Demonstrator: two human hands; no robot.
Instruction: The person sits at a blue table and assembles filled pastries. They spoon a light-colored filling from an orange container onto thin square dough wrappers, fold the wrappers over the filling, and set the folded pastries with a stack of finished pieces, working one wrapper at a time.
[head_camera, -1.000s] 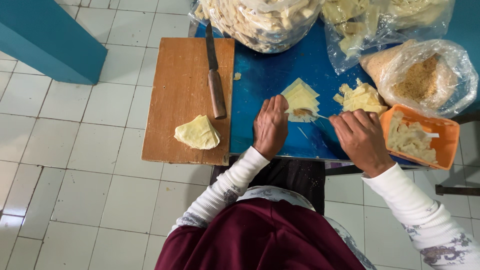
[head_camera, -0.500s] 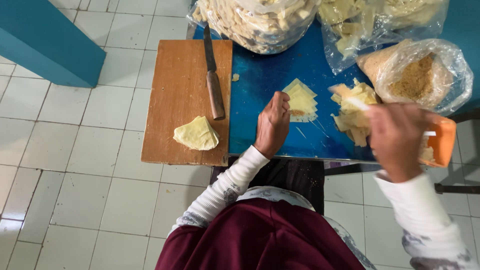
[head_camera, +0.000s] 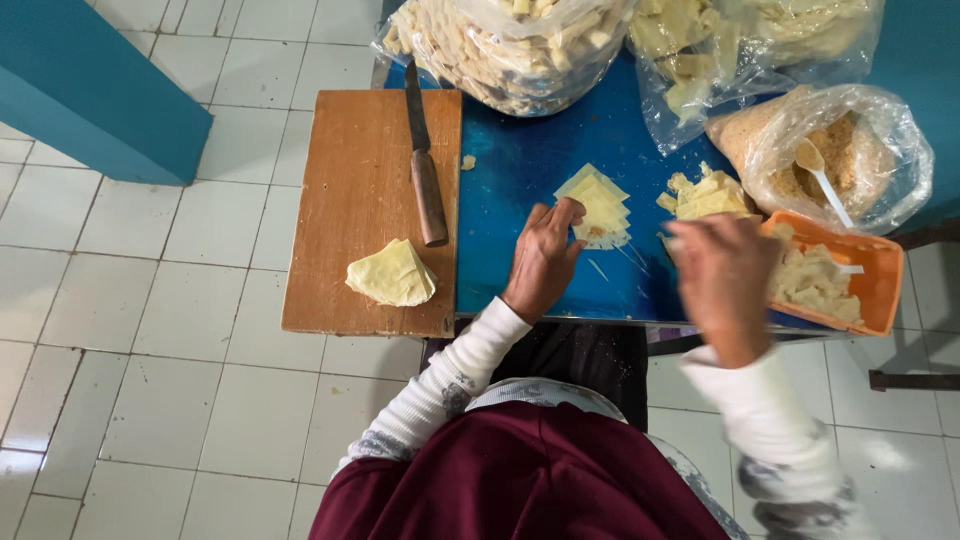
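I'm filling wrappers: left hand fingertips press flat on the wrapper stack, right hand blurred, grip unclear; next calls for filling from the orange tray

The right hand is motion-blurred, so its grip cannot be told. The big clear bags are cut off by the top edge. The left hand hides part of the pale yellow wrapper stack.
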